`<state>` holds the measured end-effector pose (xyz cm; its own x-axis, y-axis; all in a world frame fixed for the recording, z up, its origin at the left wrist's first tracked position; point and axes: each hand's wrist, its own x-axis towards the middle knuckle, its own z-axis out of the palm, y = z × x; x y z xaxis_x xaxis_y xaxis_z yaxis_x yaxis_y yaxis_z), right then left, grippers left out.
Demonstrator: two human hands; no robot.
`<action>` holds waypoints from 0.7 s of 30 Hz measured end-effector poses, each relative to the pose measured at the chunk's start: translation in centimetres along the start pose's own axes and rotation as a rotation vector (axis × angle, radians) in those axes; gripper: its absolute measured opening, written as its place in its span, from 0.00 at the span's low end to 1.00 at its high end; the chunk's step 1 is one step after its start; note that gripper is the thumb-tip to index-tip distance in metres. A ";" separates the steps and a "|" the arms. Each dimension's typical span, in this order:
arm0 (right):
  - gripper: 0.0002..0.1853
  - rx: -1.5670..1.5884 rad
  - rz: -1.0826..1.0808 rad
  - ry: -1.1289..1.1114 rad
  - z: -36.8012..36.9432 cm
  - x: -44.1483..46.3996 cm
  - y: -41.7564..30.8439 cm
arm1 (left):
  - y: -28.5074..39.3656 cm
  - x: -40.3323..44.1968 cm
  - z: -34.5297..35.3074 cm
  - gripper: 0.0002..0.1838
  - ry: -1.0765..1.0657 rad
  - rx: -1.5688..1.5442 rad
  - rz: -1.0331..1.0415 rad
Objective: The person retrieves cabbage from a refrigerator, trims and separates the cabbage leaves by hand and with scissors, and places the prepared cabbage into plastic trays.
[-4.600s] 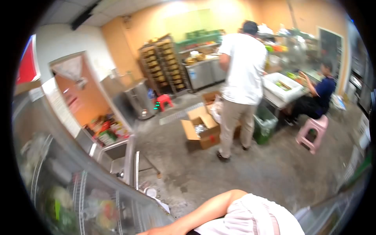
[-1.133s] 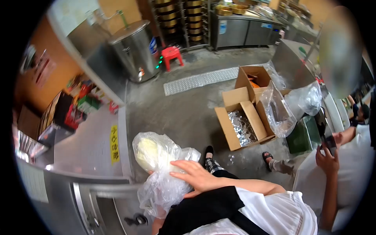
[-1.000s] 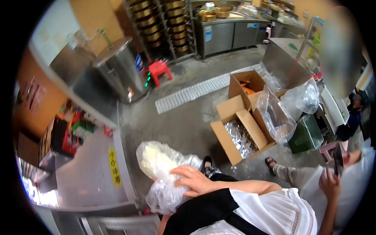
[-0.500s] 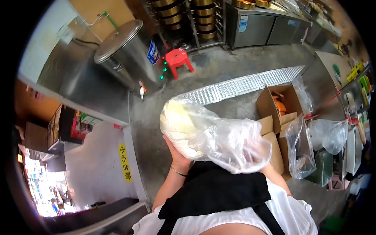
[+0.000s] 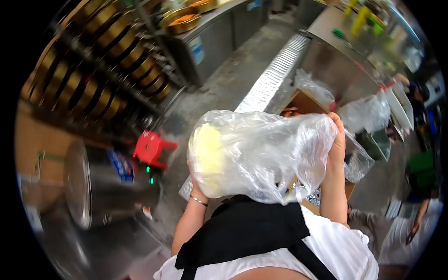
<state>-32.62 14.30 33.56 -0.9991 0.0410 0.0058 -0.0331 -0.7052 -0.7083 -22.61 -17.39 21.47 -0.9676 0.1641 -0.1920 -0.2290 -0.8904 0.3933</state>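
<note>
A clear plastic bag [image 5: 261, 154] with a pale yellow mass [image 5: 207, 154] at its left end is held out in front of my apron. What the yellow mass is, I cannot make out through the film. My left hand [image 5: 197, 187] grips the bag's filled left end from beneath, most of its fingers hidden behind it. At the other end, my right hand [image 5: 337, 140] is closed around the crumpled, loose part of the bag, the fingertips showing at its upper edge.
A metal drain grate [image 5: 275, 70] runs along the floor. Ahead left are a red stool [image 5: 151, 147], a steel tank [image 5: 100, 182] and a rack of brass-coloured pans [image 5: 79, 79]. Beyond the bag is a cardboard box [image 5: 308, 103]. Another person [image 5: 406, 228] is at the lower right.
My view has turned to the right, bringing another person into sight. My right hand has come up into view at the bag's loose end, and the bag is stretched out more level.
</note>
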 end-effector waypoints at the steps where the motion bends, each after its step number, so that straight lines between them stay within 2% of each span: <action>1: 0.03 -0.052 -0.057 0.028 -1.0 1.8 0.1 | 1.2 2.6 0.3 0.48 0.045 0.019 -0.027; 2: 0.04 -0.102 -0.106 0.054 -2.0 3.6 0.4 | 2.2 5.0 0.1 0.48 0.022 0.027 -0.072; 3: 0.04 -0.101 -0.138 0.085 -2.5 5.2 0.6 | 3.0 6.9 -0.1 0.46 0.015 0.156 -0.031; 6: 0.15 -0.181 -0.059 0.162 -3.2 10.2 2.0 | 6.3 14.0 0.4 0.42 -0.029 0.433 0.020; 8: 0.17 -0.289 -0.260 0.363 -0.2 13.1 2.2 | 8.4 18.1 0.2 0.29 0.066 0.250 0.066; 9: 0.18 -0.389 -0.365 0.384 1.6 14.4 1.9 | 9.6 20.9 0.3 0.29 0.041 0.268 0.052; 10: 0.18 -0.382 -0.373 0.403 3.3 15.7 1.7 | 10.6 22.8 0.0 0.30 0.045 0.253 0.066; 12: 0.24 -1.004 -0.434 -0.175 6.5 18.3 1.5 | 12.4 25.4 -0.5 0.31 0.066 0.237 0.057; 14: 0.29 -1.436 -0.552 -0.375 10.8 22.0 3.6 | 14.2 29.0 -1.1 0.33 0.036 0.122 -0.052; 15: 0.29 -1.543 -0.571 -0.413 11.3 24.4 5.4 | 15.0 31.0 -2.9 0.36 0.075 0.143 -0.047; 16: 0.29 -1.667 -0.603 -0.430 10.7 26.9 7.3 | 15.7 33.5 0.5 0.38 -0.001 0.679 0.024; 17: 0.27 -1.737 -0.538 -0.489 9.4 29.9 9.3 | 16.4 36.0 3.9 0.40 -0.032 1.211 0.132; 18: 0.25 -1.812 -0.464 -0.534 8.5 32.9 10.2 | 16.8 38.3 2.4 0.40 -0.119 0.953 0.033; 19: 0.25 -1.860 -0.476 -0.469 9.0 35.4 9.9 | 17.1 40.5 1.0 0.40 -0.178 0.698 -0.080; 21: 0.16 -1.589 -0.425 -0.319 10.3 40.4 9.7 | 18.9 44.9 0.4 0.41 -0.221 0.318 -0.278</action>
<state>-73.61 1.87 34.17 -0.8979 -0.2482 0.3636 -0.4267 0.6940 -0.5799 -70.46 -26.72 20.66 -0.8564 0.4951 -0.1466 -0.4704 -0.6312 0.6167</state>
